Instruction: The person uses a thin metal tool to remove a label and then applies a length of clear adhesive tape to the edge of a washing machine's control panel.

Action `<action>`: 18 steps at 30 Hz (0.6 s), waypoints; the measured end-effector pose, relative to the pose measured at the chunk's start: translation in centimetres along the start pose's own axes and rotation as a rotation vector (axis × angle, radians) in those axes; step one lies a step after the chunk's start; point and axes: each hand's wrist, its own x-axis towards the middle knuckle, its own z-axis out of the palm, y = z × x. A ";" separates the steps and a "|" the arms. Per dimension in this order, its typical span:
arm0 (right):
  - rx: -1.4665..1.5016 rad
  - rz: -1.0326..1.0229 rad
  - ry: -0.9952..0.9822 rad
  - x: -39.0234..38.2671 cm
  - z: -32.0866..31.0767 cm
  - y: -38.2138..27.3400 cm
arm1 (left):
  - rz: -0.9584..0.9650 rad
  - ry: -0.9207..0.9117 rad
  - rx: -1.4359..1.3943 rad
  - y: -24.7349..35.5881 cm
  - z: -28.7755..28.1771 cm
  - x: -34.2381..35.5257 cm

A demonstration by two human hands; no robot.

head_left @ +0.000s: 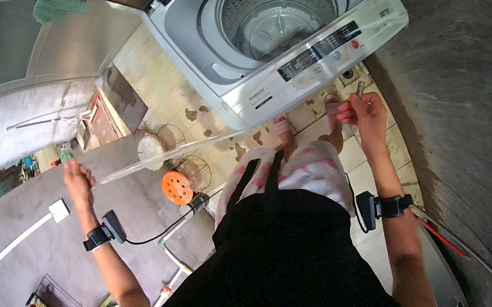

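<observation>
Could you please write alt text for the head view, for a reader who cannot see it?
The right hand pinches a small grey object, while the left hand, held wide apart from it, is beside one end of a long translucent strip. Ahead stands an open, top-loading washing machine on a tiled floor.

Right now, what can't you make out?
Head view: grey item at right hand: too small to identify.
Head view: green item at left hand: too small, grip unclear.
Head view: clear strip, left end: blurs into background.
Head view: washing machine, far part: cut off by top edge.
</observation>
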 end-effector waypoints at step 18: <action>-0.183 0.002 -0.404 -1.3 7.2 -0.7 | 0.836 0.355 0.600 16.0 -3.5 2.7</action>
